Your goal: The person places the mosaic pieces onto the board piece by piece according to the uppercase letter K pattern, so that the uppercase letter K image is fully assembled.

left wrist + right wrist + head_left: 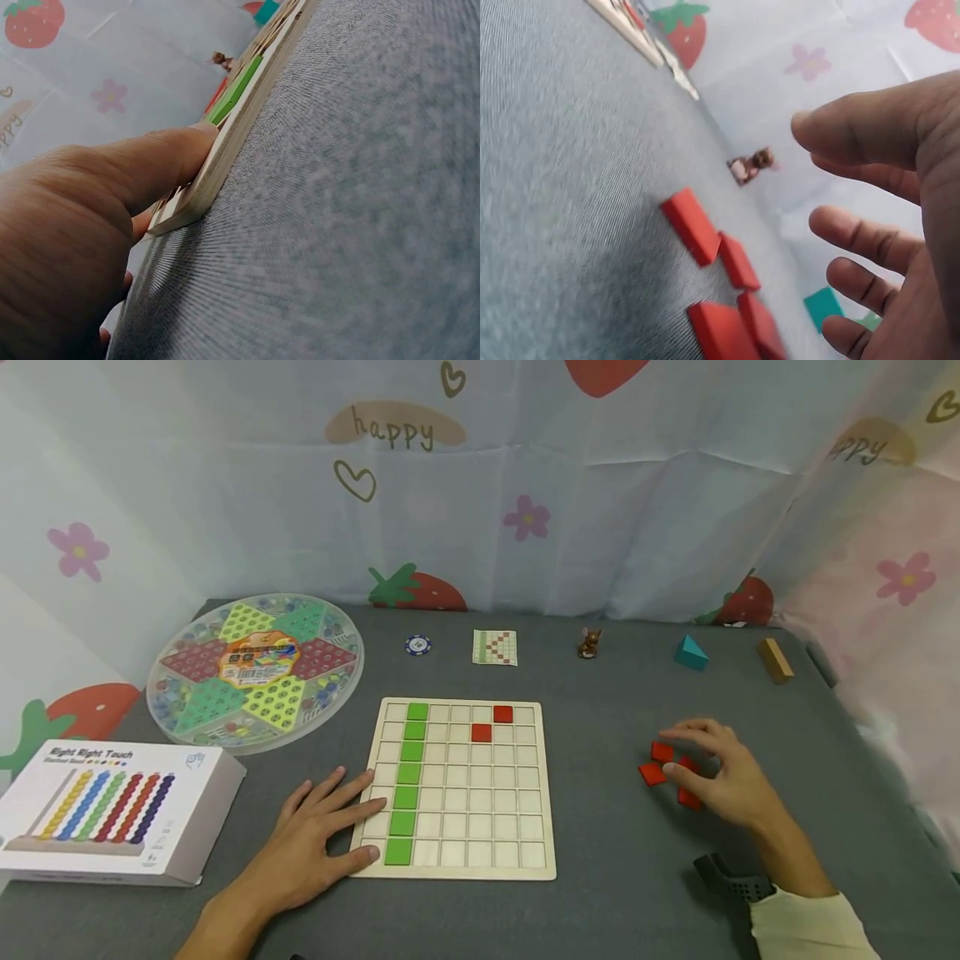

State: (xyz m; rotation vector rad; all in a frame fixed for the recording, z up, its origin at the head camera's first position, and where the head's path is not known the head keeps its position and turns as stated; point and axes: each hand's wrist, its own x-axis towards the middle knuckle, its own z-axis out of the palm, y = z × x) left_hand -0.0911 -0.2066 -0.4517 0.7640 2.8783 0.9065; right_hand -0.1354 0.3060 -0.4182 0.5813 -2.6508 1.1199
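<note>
A wooden grid board [480, 860] lies on the grey table, with a column of green tiles [410, 772] on its left side and two red tiles [491, 723] near its top. My left hand [318, 831] lies flat at the board's left edge, fingers straight; its thumb [161, 161] presses the board's rim [225, 161]. My right hand [723, 772] hovers with relaxed fingers over a small heap of loose red tiles [660, 762], holding nothing. The red tiles [712, 262] lie just below its fingertips [840, 225].
A round Chinese-checkers tray [255, 668] and a white game box [112, 814] stand at the left. Along the back lie a poker chip [417, 645], a pattern card [495, 647], a small brown figurine [589, 643], a teal wedge [691, 653] and a wooden block [775, 660].
</note>
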